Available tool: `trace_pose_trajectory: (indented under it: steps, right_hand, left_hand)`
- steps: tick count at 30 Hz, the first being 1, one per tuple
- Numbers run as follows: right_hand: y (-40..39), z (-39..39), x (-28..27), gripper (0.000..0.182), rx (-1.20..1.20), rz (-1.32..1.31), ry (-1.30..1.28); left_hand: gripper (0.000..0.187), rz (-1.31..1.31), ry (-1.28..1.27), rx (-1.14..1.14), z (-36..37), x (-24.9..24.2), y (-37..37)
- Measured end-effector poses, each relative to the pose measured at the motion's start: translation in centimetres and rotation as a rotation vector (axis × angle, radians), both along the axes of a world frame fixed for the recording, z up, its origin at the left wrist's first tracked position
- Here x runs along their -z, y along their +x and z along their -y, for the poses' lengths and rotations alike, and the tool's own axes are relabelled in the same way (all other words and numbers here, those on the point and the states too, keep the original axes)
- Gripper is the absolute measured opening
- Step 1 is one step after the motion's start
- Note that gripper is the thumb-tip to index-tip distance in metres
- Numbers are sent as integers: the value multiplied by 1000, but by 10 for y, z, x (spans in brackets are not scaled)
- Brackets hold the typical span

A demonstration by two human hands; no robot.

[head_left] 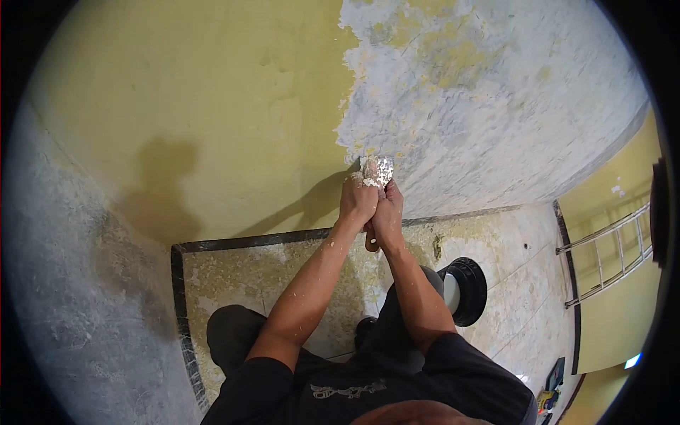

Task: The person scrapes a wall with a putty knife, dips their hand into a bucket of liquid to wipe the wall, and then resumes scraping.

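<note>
My left hand (359, 201) and my right hand (388, 214) are closed together around a paint scraper. The broad metal blade of the scraper (384, 168) is spotted with flakes and lies against the wall, at the ragged edge between yellow paint (283, 134) and a bare whitish patch (425, 134). Below my hands pokes the end of its wooden handle (371, 243). Pale crumbs stick to my left fingers and forearm. Exactly how the fingers of each hand overlap is partly hidden.
Paint flakes litter the tiled floor (234, 276), edged by a dark skirting (269, 241). A black bucket (473, 292) with something whitish inside stands beside my right knee. A metal ladder (609, 256) is at the right wall. Small tools (547, 400) lie at lower right.
</note>
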State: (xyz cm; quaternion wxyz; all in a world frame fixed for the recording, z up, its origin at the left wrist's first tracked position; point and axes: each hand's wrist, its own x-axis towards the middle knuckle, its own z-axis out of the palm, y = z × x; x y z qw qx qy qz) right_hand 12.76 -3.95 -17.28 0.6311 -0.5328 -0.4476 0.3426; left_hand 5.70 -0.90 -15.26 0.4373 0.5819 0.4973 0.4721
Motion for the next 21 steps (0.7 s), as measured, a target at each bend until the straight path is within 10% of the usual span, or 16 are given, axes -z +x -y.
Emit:
trace_pose_trajectory:
  steps: [16, 21]
  right_hand:
    - [-2, -11, -14, 21, 0, 90, 92]
    - [-1, 3, 1, 23, -42, -8, -46]
  left_hand:
    - [32, 13, 359, -60, -11, -9, 0]
    - [50, 100, -33, 7, -1, 16, 4]
